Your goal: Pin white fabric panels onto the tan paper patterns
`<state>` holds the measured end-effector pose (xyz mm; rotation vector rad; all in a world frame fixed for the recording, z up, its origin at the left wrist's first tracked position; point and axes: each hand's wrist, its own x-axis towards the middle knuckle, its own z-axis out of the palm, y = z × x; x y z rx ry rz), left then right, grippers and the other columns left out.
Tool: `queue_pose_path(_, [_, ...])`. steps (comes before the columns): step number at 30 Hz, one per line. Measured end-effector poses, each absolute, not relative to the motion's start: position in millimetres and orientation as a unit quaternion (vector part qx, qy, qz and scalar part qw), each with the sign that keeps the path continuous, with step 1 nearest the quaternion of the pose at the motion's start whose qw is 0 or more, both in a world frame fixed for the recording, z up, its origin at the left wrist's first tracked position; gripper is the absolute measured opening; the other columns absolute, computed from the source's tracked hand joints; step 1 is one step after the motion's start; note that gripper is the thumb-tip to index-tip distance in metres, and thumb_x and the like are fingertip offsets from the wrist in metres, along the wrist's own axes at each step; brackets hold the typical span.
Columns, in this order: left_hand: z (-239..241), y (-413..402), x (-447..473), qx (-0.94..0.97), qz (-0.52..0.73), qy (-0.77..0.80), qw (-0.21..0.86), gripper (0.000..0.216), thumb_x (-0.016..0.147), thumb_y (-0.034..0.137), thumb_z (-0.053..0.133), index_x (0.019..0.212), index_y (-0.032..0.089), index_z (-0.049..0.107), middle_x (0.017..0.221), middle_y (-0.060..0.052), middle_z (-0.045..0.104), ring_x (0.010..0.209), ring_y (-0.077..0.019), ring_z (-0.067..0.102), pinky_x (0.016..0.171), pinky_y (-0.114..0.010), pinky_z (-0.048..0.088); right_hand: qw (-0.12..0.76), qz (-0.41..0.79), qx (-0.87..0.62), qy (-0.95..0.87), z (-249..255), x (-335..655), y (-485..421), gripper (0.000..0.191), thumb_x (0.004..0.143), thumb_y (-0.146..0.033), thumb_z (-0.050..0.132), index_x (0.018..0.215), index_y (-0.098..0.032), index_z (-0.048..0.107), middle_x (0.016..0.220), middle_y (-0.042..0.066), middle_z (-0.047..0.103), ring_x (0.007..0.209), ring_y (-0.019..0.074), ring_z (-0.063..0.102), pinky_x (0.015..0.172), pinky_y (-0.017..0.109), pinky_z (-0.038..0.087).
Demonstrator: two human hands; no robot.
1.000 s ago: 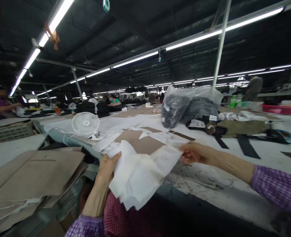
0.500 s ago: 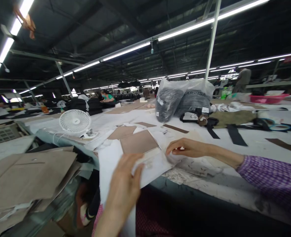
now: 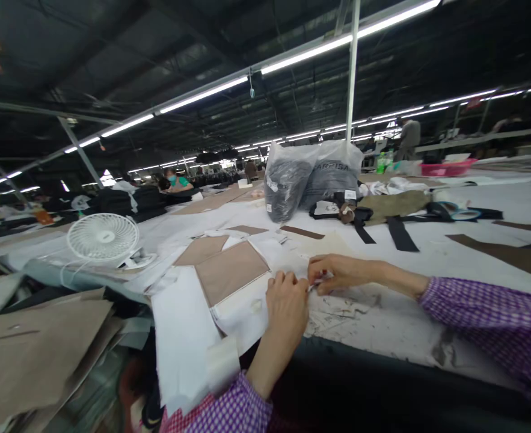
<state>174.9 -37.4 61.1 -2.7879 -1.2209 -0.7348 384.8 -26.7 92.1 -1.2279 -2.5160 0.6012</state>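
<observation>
At the table's near edge my two hands meet, fingertips almost touching. My left hand has its fingers curled down and pressed together, back of the hand toward me. Facing it from the right, my right hand pinches at a small whitish bit too small to name. Left of them lies a brown fabric panel with a pale strip along its near edge. White sheets lie under it and hang over the edge. A second brown piece sits just behind the panel.
A white fan stands at the left, with stacked brown panels lower down. Plastic-bagged dark goods are at the back, beside a pole. Dark strips, a tape roll and a pink basket lie right.
My left hand has moved right and forward from above the white sheet to meet my right hand, its fingers now curled. The view has turned to the right.
</observation>
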Motion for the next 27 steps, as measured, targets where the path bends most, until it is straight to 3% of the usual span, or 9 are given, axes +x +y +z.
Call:
queue_pose_path(4, [63.9, -40.4, 170.0, -0.905, -0.185, -0.384, 0.021, 0.02, 0.086, 0.009, 0.052, 0.079, 0.018, 0.068, 0.087, -0.006, 0.067, 0.096, -0.0269, 0.057, 0.083, -0.041, 0.043, 0.154, 0.206, -0.375, -0.891, 85.0, 373.6, -30.1, 0.023, 0.092, -0.029, 0.052, 0.086, -0.013, 0.068, 0.087, 0.006, 0.062, 0.069, 0.0111, 0.054, 0.065, 0.023, 0.042])
queue_pose_path(6, [61.9, -42.5, 165.2, -0.886, -0.214, -0.411, -0.014, 0.012, 0.085, 0.012, 0.057, 0.089, 0.016, 0.067, 0.089, -0.007, 0.067, 0.095, -0.0254, 0.058, 0.083, -0.038, 0.044, 0.154, 0.21, -0.358, -0.897, 84.3, 369.6, -30.1, 0.021, 0.091, -0.028, 0.053, 0.087, -0.013, 0.068, 0.085, 0.005, 0.062, 0.068, 0.0108, 0.054, 0.065, 0.023, 0.042])
queue_pose_path(9, [56.4, -45.9, 163.6, -0.855, -0.281, -0.434, -0.043, 0.03, 0.082, 0.021, 0.065, 0.11, 0.015, 0.059, 0.095, -0.006, 0.065, 0.094, -0.0236, 0.058, 0.083, -0.035, 0.045, 0.146, 0.216, -0.352, -0.899, 84.3, 367.3, -29.8, 0.02, 0.091, -0.026, 0.053, 0.086, -0.014, 0.068, 0.085, 0.005, 0.061, 0.069, 0.0109, 0.053, 0.065, 0.023, 0.042])
queue_pose_path(13, [48.8, -45.6, 173.3, -0.874, -0.256, -0.413, -0.009, 0.005, 0.086, 0.022, 0.059, 0.086, 0.019, 0.064, 0.089, -0.005, 0.064, 0.093, -0.024, 0.057, 0.083, -0.036, 0.044, 0.157, 0.309, -0.377, -0.859, 81.3, 377.3, -24.6, 0.019, 0.088, -0.031, 0.057, 0.093, -0.015, 0.066, 0.086, 0.005, 0.064, 0.074, 0.0132, 0.056, 0.068, 0.025, 0.044])
queue_pose_path(16, [46.3, -41.4, 179.5, -0.861, -0.261, -0.436, -0.028, 0.014, 0.087, 0.021, 0.055, 0.075, 0.019, 0.062, 0.084, -0.004, 0.063, 0.091, -0.0229, 0.058, 0.082, -0.035, 0.043, 0.254, 0.415, -0.392, -0.781, 77.3, 394.8, -17.9, 0.031, 0.087, -0.038, 0.058, 0.105, -0.014, 0.06, 0.089, 0.005, 0.064, 0.079, 0.0141, 0.057, 0.071, 0.027, 0.046])
queue_pose_path(18, [46.1, -38.8, 180.8, -0.85, -0.267, -0.451, -0.058, 0.015, 0.086, 0.022, 0.055, 0.073, 0.02, 0.061, 0.082, -0.004, 0.063, 0.089, -0.0223, 0.058, 0.08, -0.034, 0.043, 0.286, 0.425, -0.4, -0.76, 75.4, 404.8, -15.7, 0.031, 0.084, -0.039, 0.062, 0.102, -0.013, 0.061, 0.087, 0.003, 0.063, 0.077, 0.0128, 0.056, 0.069, 0.026, 0.044])
queue_pose_path(22, [46.5, -36.8, 180.4, -0.842, -0.268, -0.462, -0.076, 0.014, 0.085, 0.023, 0.055, 0.072, 0.02, 0.06, 0.082, -0.003, 0.063, 0.089, -0.0219, 0.059, 0.079, -0.033, 0.042, 0.211, 0.407, -0.423, -0.782, 74.6, 406.1, -20.5, 0.031, 0.073, -0.037, 0.073, 0.09, -0.012, 0.065, 0.076, 0.0, 0.06, 0.067, 0.0102, 0.05, 0.059, 0.023, 0.039])
queue_pose_path(27, [51.5, -35.8, 182.3, -0.844, -0.249, -0.468, -0.077, 0.02, 0.087, 0.03, 0.053, 0.073, 0.019, 0.063, 0.082, -0.005, 0.065, 0.087, -0.0225, 0.059, 0.076, -0.032, 0.041, 0.196, 0.413, -0.457, -0.763, 78.3, 391.5, -27.6, 0.023, 0.077, -0.034, 0.065, 0.083, -0.012, 0.066, 0.069, 0.0, 0.058, 0.058, 0.0088, 0.046, 0.052, 0.022, 0.035])
